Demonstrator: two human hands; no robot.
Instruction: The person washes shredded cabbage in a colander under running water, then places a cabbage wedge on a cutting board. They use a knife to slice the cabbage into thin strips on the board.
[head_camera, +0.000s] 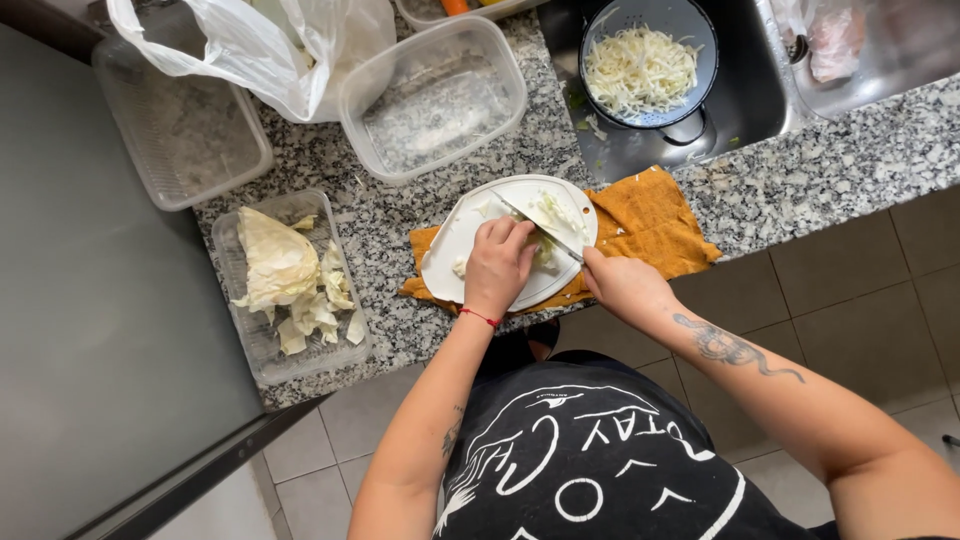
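Pale cabbage (548, 215) shredded on white board (450, 250), left hand (497, 265) pressing it down, right hand (620, 283) gripping knife (535, 227)

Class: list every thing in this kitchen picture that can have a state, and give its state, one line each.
left hand: pressing cabbage on the cutting board
right hand: gripping knife
colander: holds shredded cabbage
clear tub: empty, lidless
tray: holds cabbage leaves
orange cloth: under board

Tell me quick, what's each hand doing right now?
Left hand: closed down on the cabbage piece, pinning it to the cutting board.
Right hand: closed around the knife.
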